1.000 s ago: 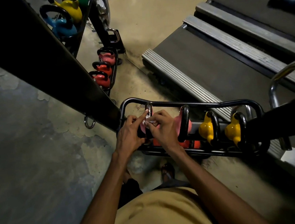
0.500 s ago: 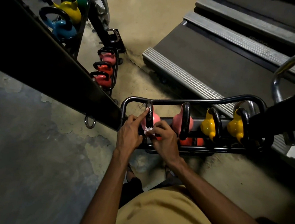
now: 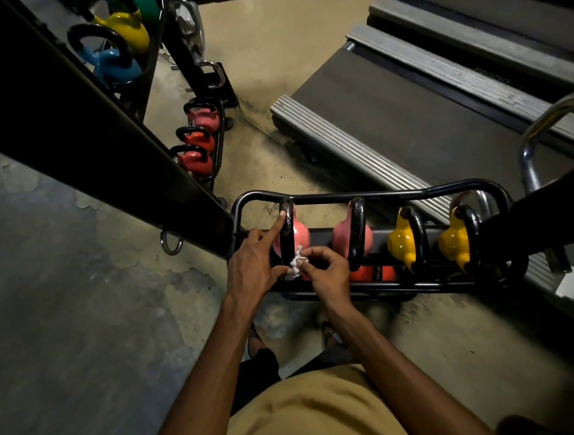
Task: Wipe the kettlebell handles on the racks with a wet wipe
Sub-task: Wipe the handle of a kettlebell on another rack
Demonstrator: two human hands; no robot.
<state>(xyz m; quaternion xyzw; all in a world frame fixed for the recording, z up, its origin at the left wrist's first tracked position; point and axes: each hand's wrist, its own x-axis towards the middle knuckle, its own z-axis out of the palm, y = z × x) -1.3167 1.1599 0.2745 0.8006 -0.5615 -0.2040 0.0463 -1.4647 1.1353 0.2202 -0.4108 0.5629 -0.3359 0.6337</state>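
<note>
At the left end of the rack (image 3: 380,194), the right hand (image 3: 327,272) pinches the wet wipe (image 3: 296,263) against the lower handle (image 3: 287,238) of the pink kettlebell (image 3: 301,235) — the left hand (image 3: 252,268), forefinger straight, presses its top, apparently to steady it.

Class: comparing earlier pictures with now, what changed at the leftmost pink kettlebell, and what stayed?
The right hand, pinching the wet wipe, slid down the handle toward its near end. The left hand kept its index finger on the handle's top; the kettlebell stayed racked.
</note>
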